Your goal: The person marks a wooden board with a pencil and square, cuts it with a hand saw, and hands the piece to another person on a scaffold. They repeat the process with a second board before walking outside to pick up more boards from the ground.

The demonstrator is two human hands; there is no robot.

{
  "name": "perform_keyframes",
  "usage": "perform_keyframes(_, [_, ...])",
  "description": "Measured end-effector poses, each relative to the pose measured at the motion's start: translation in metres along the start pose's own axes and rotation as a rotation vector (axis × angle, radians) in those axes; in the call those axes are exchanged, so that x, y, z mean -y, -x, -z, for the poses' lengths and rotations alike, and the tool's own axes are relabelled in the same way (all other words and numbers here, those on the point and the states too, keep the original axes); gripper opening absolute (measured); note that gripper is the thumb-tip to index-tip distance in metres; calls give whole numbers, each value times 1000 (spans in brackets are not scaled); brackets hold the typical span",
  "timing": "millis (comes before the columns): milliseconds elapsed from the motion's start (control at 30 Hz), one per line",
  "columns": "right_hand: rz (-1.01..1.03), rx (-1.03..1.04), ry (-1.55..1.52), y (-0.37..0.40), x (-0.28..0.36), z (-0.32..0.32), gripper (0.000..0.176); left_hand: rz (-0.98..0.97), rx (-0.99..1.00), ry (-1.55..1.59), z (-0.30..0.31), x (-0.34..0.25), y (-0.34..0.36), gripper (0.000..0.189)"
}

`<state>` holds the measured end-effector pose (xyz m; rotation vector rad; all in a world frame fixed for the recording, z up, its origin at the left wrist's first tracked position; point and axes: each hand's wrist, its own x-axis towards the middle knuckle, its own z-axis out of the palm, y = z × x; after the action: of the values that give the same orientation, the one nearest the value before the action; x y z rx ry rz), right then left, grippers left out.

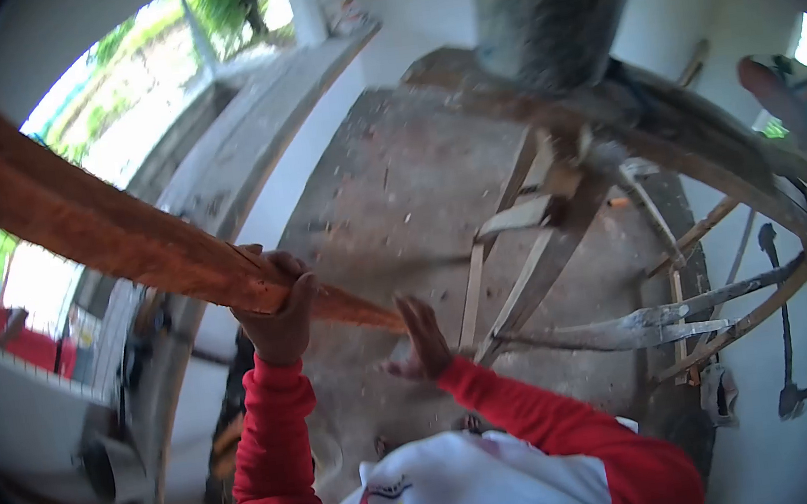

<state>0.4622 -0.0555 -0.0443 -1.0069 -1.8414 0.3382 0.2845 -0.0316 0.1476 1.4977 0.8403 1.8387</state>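
A long reddish-brown wooden beam slants from the upper left down towards the middle of the head view. My left hand is wrapped round it from below, the thumb along its side. Beyond that hand the beam narrows towards its lower end, where my right hand is raised, fingers stretched out and palm beside the wood. Its fingertips come right at the tip of the beam in this view. Both arms wear red sleeves.
To the right stands a rough wooden trestle bench with a grey bucket on top. A window ledge runs along the left, a small bag at its far end. A person's arm shows at the far right.
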Motion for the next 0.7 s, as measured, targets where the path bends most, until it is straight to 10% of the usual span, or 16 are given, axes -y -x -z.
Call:
perform_keyframes(267, [97,326,-394,-1,47,-160,44,-34,-288,87,147,-45,115,51])
perform_keyframes(367, [194,513,-427,10,74,-204,31,-70,-266,117,249,-87,153,82])
perform_keyframes(567, [341,917,-418,-21,145,-267,35,-50,-394,69,368,-189,186,117])
perform_keyframes(700, [401,1125,-289,-47,162,-294,35,-136,-457,-57,415,-203,216,105])
